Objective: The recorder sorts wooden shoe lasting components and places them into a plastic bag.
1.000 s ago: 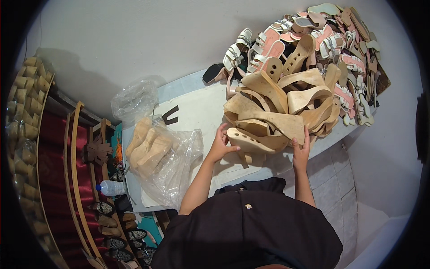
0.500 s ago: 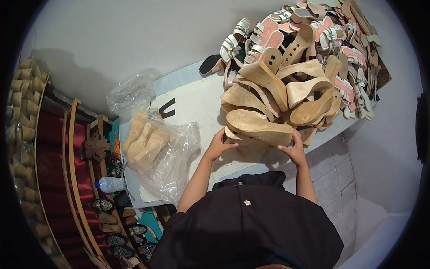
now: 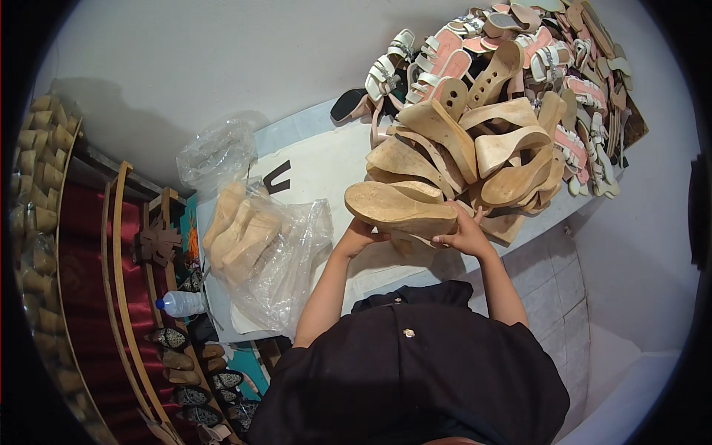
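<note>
Between my two hands is a pale wooden wedge shoe sole (image 3: pixel 400 208), lying lengthwise at the front of a heap. My left hand (image 3: pixel 360 239) grips its left end from below, and part of its fingers is hidden under the wood. At the other end my right hand (image 3: pixel 467 234) is closed round the sole, thumb in front and fingers behind. Right behind it lie several more wooden wedge soles (image 3: pixel 404 161), stacked at various angles. One wedge-shaped wooden piece (image 3: pixel 504 228) rests beside my right hand.
White strappy sandals with pink insoles (image 3: pixel 437 52) pile up at the back right. A clear plastic bag (image 3: pixel 300 222) with more wooden soles lies left on the white sheet (image 3: pixel 315 167), near a dark V-shaped piece (image 3: pixel 278 178). A water bottle (image 3: pixel 183 304) stands by shelves of shoes.
The sole in my hands has moved left and towards me, out from the heap's front. My right hand has shifted left with it, and the left hand slightly nearer to me.
</note>
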`<action>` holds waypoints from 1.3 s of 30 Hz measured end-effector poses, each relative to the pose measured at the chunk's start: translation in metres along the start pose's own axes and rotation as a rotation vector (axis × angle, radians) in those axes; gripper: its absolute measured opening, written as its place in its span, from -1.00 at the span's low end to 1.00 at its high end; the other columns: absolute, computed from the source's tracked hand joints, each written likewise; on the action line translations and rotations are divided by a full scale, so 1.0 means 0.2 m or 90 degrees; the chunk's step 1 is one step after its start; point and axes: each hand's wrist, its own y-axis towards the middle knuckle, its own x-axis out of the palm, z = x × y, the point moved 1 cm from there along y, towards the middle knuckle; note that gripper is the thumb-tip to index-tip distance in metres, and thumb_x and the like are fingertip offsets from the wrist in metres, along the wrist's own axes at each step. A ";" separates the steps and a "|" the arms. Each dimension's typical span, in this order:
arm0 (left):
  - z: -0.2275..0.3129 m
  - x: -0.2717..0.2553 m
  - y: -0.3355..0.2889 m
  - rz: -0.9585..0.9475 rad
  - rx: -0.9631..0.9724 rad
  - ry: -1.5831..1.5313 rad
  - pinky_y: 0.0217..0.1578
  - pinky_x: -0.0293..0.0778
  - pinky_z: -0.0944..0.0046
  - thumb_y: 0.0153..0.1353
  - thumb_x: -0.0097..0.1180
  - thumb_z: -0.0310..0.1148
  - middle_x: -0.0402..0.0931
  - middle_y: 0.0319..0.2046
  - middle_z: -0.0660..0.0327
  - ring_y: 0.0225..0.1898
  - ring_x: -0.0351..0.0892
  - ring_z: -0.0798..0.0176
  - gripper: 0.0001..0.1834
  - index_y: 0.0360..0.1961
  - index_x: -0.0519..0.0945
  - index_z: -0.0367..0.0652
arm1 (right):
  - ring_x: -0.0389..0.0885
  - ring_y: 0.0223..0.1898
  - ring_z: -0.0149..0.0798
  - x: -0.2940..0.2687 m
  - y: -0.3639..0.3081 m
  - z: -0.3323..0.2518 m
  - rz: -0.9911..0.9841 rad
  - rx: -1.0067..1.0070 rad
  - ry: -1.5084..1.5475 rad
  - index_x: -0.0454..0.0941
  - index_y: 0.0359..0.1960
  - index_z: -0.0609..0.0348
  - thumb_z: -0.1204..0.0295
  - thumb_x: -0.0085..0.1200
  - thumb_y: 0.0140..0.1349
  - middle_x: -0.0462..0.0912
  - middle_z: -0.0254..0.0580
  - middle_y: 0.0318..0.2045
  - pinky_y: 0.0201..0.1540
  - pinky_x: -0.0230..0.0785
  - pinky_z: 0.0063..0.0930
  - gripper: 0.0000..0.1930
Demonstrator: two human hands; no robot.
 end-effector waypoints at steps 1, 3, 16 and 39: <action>-0.01 0.00 0.00 -0.002 -0.002 -0.001 0.06 0.41 0.23 -0.26 0.30 -0.75 0.34 0.07 0.20 0.15 0.28 0.20 -0.20 0.11 0.31 -0.18 | 0.16 0.26 -0.12 -0.02 0.01 -0.02 -0.020 0.007 -0.001 0.28 0.12 0.03 0.07 0.34 -0.23 0.35 -0.09 0.13 0.20 -0.76 0.23 -0.18; -0.01 -0.01 0.01 0.001 -0.037 -0.073 0.19 0.23 0.22 -0.25 0.33 -0.70 0.31 0.11 0.16 0.19 0.22 0.20 -0.20 0.11 0.28 -0.28 | 0.20 0.24 -0.12 -0.03 0.01 -0.03 -0.040 0.016 -0.003 0.29 0.10 0.03 0.07 0.34 -0.23 0.38 -0.13 0.09 0.20 -0.74 0.24 -0.20; 0.09 0.06 0.01 -0.034 0.064 -0.060 0.17 0.19 0.22 -0.09 0.31 -0.50 0.26 0.15 0.08 0.18 0.23 0.18 -0.17 0.22 0.16 -0.33 | 0.26 0.21 -0.09 0.17 -0.04 0.12 0.008 0.042 -0.012 0.23 0.17 0.16 -0.07 0.29 -0.21 0.41 -0.02 0.09 0.20 -0.80 0.23 -0.08; 0.00 -0.17 -0.11 0.126 0.132 -0.207 0.13 0.22 0.26 -0.07 0.38 -0.18 0.32 0.07 0.19 0.12 0.29 0.27 -0.19 0.14 0.24 -0.28 | 0.13 0.28 -0.13 0.14 -0.05 0.05 -0.036 -0.042 0.094 0.19 0.20 0.09 0.01 0.27 -0.11 0.30 -0.11 0.17 0.22 -0.78 0.17 -0.15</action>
